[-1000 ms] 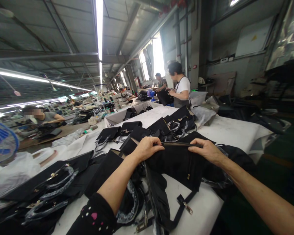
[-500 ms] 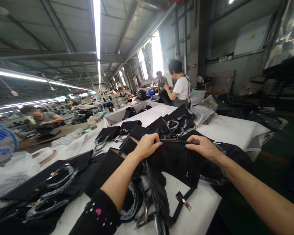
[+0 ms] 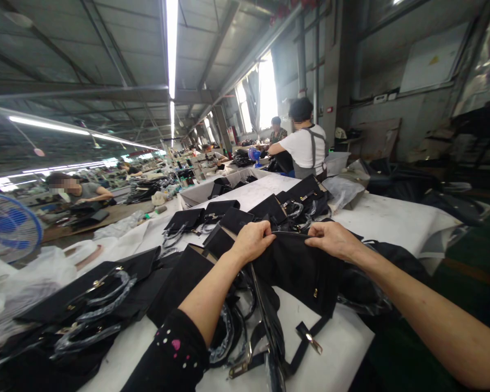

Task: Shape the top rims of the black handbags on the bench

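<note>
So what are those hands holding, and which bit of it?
A soft black fabric bag, pinched along its top edge: the left hand near the left end, the right hand a little further right.

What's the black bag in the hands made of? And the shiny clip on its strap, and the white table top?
The black bag looks like soft, matte fabric, maybe suede-like: it sags and doesn't shine. The clip is probably polished metal: it glints pale gold. The table top seems covered in white cloth or paper: it creases at the edge.
</note>
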Demonstrator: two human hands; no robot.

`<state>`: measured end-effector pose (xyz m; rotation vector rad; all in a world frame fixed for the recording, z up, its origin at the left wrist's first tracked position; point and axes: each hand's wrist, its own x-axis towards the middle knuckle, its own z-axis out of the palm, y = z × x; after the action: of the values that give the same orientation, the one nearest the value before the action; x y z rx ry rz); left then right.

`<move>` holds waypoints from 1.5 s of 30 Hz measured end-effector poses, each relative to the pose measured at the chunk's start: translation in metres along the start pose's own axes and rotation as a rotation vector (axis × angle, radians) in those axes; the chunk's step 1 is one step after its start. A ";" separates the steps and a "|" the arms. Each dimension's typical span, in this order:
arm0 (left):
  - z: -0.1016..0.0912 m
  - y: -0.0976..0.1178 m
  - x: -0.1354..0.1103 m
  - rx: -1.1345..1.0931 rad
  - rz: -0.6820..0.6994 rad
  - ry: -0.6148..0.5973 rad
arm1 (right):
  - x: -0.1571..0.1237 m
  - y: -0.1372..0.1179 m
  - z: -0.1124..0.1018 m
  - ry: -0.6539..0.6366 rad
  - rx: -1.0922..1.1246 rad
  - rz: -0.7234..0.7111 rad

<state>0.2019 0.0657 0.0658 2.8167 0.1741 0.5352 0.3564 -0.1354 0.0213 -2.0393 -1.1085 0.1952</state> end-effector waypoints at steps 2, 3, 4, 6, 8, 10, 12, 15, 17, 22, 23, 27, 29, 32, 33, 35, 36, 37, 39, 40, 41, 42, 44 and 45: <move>0.000 0.000 0.000 0.010 -0.004 -0.003 | 0.006 -0.011 -0.003 -0.011 -0.135 -0.012; 0.000 0.000 0.000 0.014 -0.007 -0.006 | 0.008 -0.016 -0.004 -0.026 -0.180 -0.013; 0.000 0.000 -0.001 0.017 -0.009 -0.006 | 0.011 -0.022 -0.005 -0.039 -0.209 -0.016; 0.000 0.000 -0.001 0.019 -0.011 -0.004 | 0.016 -0.032 -0.004 -0.056 -0.220 -0.015; 0.001 -0.001 -0.001 0.018 -0.010 -0.003 | 0.022 -0.039 0.000 -0.062 -0.180 -0.007; 0.001 -0.001 -0.001 0.017 -0.003 -0.002 | 0.027 -0.041 0.007 -0.063 -0.127 -0.003; 0.001 -0.002 -0.001 0.020 0.000 0.001 | 0.030 -0.040 0.013 -0.075 -0.076 -0.011; 0.001 -0.003 -0.002 0.029 0.003 -0.003 | 0.030 -0.035 0.016 -0.122 0.004 -0.021; 0.001 -0.004 -0.002 0.040 0.010 -0.004 | 0.027 -0.030 0.013 -0.191 0.137 -0.018; 0.001 -0.008 -0.002 0.001 0.040 -0.025 | 0.011 -0.014 -0.003 -0.269 0.412 0.031; 0.001 -0.009 -0.002 -0.020 0.052 -0.039 | 0.008 -0.010 -0.004 -0.257 0.402 0.036; 0.000 -0.013 -0.003 -0.094 0.083 -0.097 | -0.002 0.004 -0.003 -0.198 0.273 0.013; -0.001 -0.012 -0.004 -0.102 0.079 -0.109 | -0.005 0.011 -0.001 -0.196 0.283 0.030; 0.000 -0.008 -0.003 -0.043 0.042 -0.095 | -0.007 0.016 0.001 -0.188 0.351 0.059; 0.000 -0.006 -0.002 -0.017 0.023 -0.083 | -0.007 0.017 0.001 -0.183 0.351 0.058; 0.003 -0.003 0.001 0.023 -0.018 -0.059 | -0.009 0.016 0.001 -0.171 0.327 0.049; 0.004 -0.001 0.002 0.037 -0.034 -0.049 | -0.009 0.016 0.001 -0.162 0.306 0.046; 0.004 0.000 0.003 0.052 -0.051 -0.041 | -0.010 0.014 0.001 -0.151 0.282 0.044; 0.005 0.003 0.004 0.078 -0.077 -0.031 | -0.011 0.011 0.001 -0.122 0.238 0.043; 0.006 0.004 0.004 0.089 -0.088 -0.027 | -0.010 0.010 0.001 -0.112 0.223 0.048; 0.006 0.005 0.005 0.099 -0.097 -0.025 | -0.010 0.009 0.001 -0.103 0.211 0.053; 0.005 0.006 0.005 0.106 -0.103 -0.023 | -0.010 0.008 0.001 -0.095 0.196 0.058; 0.005 0.008 0.005 0.117 -0.110 -0.021 | -0.008 0.005 0.000 -0.079 0.145 0.061; 0.005 0.008 0.005 0.121 -0.113 -0.022 | -0.007 0.003 -0.002 -0.074 0.107 0.060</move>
<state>0.2090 0.0574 0.0649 2.9060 0.3703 0.4839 0.3549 -0.1431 0.0183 -1.9849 -1.0593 0.3559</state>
